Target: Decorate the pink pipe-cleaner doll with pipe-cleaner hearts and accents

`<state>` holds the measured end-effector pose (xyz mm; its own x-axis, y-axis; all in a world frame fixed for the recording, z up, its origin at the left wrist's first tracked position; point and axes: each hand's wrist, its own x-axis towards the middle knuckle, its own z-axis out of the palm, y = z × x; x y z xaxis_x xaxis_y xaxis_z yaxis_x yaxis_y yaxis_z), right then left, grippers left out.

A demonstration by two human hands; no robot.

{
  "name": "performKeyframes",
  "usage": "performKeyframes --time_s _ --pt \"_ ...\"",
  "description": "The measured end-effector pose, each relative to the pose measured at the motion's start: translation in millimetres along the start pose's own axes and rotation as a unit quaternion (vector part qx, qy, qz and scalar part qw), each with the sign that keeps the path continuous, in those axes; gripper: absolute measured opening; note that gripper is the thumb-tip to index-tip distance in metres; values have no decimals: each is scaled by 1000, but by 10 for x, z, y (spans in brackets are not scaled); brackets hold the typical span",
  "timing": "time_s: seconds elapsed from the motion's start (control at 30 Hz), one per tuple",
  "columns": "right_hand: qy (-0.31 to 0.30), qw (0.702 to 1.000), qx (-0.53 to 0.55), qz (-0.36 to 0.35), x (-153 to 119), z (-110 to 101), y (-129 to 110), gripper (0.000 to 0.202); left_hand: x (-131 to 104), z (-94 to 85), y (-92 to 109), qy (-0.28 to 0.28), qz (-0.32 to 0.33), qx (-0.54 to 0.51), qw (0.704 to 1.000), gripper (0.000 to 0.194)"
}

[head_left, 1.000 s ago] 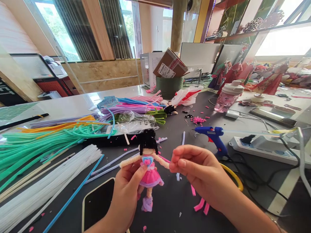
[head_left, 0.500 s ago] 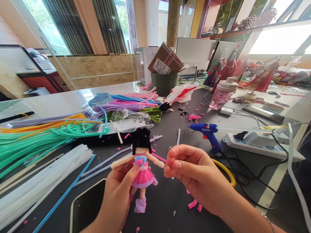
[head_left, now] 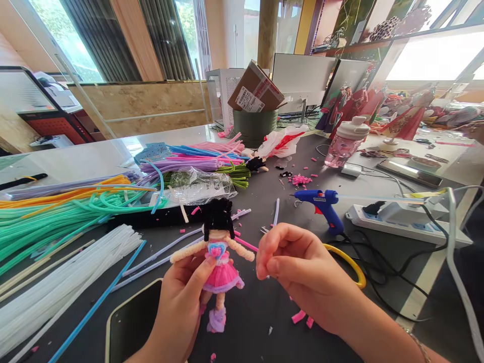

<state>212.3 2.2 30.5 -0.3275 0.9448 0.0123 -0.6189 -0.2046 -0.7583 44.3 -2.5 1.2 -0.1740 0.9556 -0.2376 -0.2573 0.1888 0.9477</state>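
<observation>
The right hand (head_left: 306, 277) has eased slightly off the doll's (head_left: 219, 272) arm; whether its curled fingers pinch anything is unclear. The left hand (head_left: 179, 300) grips the doll upright, between phone (head_left: 132, 322) edge and open tabletop (head_left: 253, 312).

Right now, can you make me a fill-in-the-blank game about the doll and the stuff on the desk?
The doll is held in the person's ____ hand.
The doll's hair is ____.
The drink bottle has a ____ lid.
In the picture, the power strip lies to the ____ of the glue gun.

Missing words, in order: left; black; white; right.
</observation>
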Motion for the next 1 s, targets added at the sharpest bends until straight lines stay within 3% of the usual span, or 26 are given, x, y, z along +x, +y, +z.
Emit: performKeyframes --time_s 0.47,0.67,0.87,1.0 --pt "0 1000 -24 4 14 13 -11 22 3 -22 -28 -5 3 0 1000 42" --pt "28 992 -120 -11 -18 -32 -8 12 28 -68 -74 -8 0 10 1000 42" --pt "63 962 -250 -93 -189 -94 3 25 -10 -56 -67 -14 -2 5 1000 36" --pt "79 913 -381 -121 -464 -269 4 26 -14 -33 -39 -15 -4 2 1000 35"
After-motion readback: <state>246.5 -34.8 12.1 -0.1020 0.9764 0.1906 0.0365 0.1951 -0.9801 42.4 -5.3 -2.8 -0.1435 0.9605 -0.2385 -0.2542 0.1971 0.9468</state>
